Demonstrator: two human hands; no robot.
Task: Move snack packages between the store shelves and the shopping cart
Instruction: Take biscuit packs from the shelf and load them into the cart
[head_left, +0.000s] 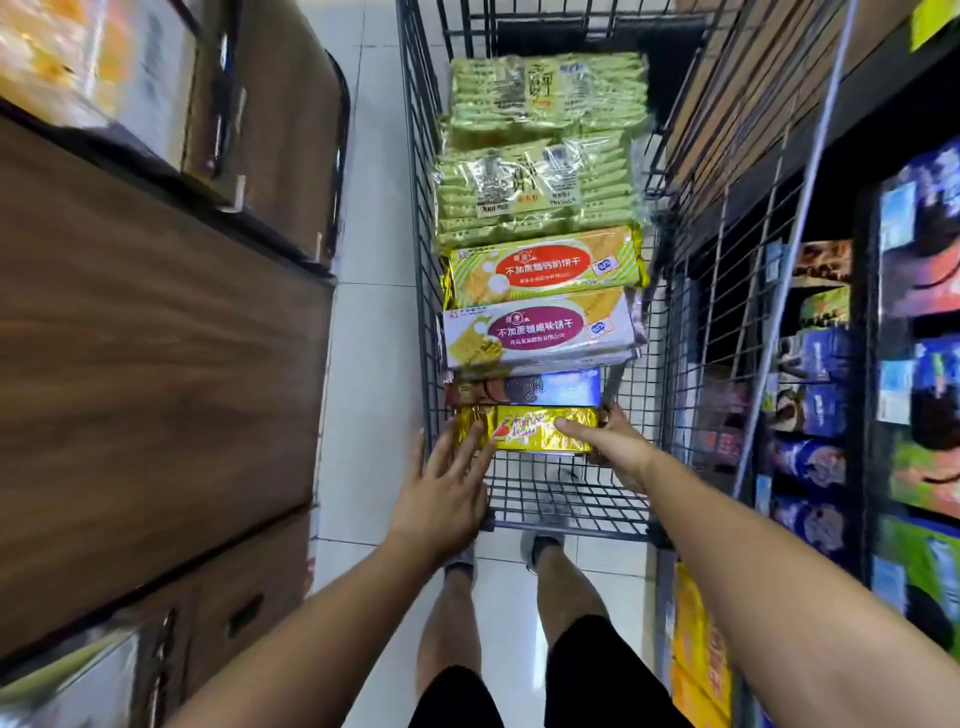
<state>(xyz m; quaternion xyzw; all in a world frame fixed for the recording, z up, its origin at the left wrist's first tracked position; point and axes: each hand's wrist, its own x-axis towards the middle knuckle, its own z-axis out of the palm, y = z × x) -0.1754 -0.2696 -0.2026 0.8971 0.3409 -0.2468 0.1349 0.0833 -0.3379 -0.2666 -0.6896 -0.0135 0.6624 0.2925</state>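
Observation:
A wire shopping cart (561, 509) stands in the aisle in front of me, filled with a row of snack packages. Nearest me lies a gold foil package (524, 427). My right hand (608, 441) grips its right end, thumb on top. My left hand (441, 488) is spread flat, its fingertips touching the gold package's left end at the cart's rim. Behind it lie a dark blue cookie package (524, 388), a white and purple cracker package (540, 332), a yellow-green cracker package (545, 267) and two large pale green bags (535, 192).
Brown wooden shelf units (156, 332) line the left side. On the right, dark shelves (883, 395) hold blue and green snack packs, with yellow packs (698, 649) low down. White floor tiles (374, 312) run between; my legs and shoes show below the cart.

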